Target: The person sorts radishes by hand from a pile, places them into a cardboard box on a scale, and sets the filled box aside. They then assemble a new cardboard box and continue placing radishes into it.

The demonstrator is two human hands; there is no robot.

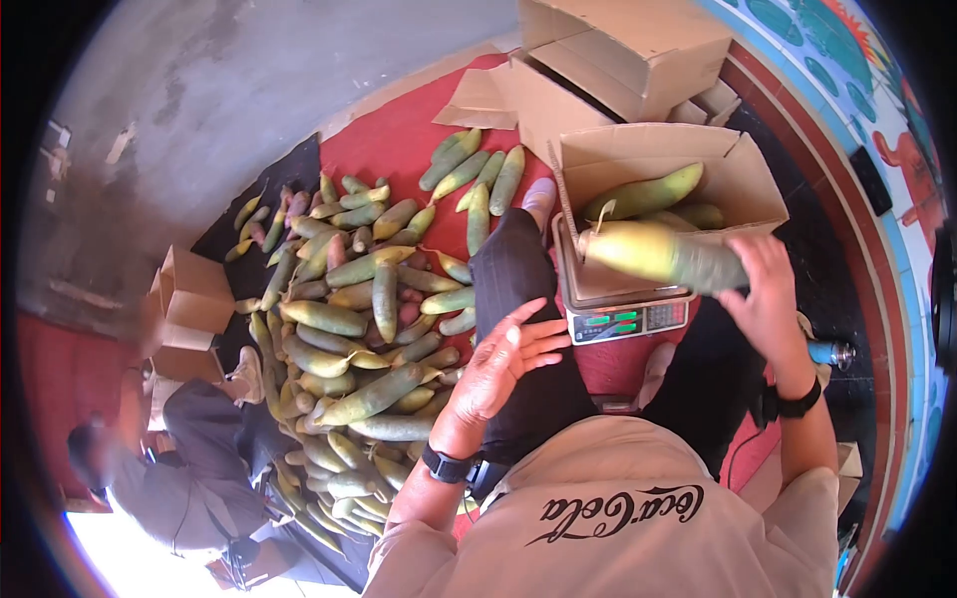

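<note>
**A:** State of the right hand (773, 299)?

**B:** Closed round one end of a long green-yellow fruit (643, 251). The grip covers the fruit's right-hand end. The rest of the fruit projects leftward from the hand, roughly level.

**A:** Position of that fruit?

**B:** Over the front edge of the open cardboard box (743, 184), which sits on the digital scale (628, 321). I cannot tell whether the fruit touches the box rim. More fruit of the same kind (648, 189) lies inside the box, behind it.

**A:** Left hand (503, 361)?

**B:** Open, fingers spread, holding nothing. It rests against the person's dark trouser leg (513, 279), apart from the held fruit and just beside the scale's display.

**A:** Surroundings?

**B:** A pile of fruit (369, 319) lies on the floor (419, 130), left of that leg. Further cartons (618, 50) are stacked beyond the box. A second person (189, 468) sits at the far side of the pile.
</note>
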